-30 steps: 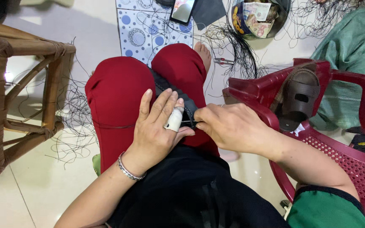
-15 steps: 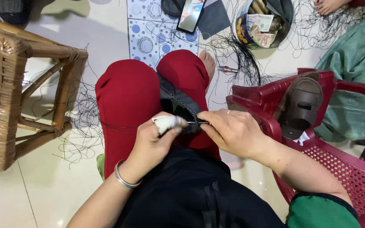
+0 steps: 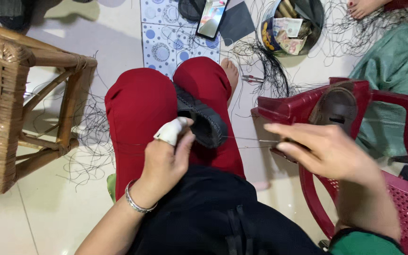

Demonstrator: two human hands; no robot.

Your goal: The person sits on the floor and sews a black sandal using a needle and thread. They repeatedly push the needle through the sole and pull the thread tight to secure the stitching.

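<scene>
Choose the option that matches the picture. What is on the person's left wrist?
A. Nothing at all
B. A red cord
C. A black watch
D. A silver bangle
D: a silver bangle circles the wrist just below the left hand, which presses a dark shoe sole onto the red-clad lap while one finger wears a white wrap.

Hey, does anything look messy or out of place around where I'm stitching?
Yes. Loose black threads lie tangled across the floor, near the round tin and under the cane stool. A shoe sole rests on the red plastic chair.
</scene>
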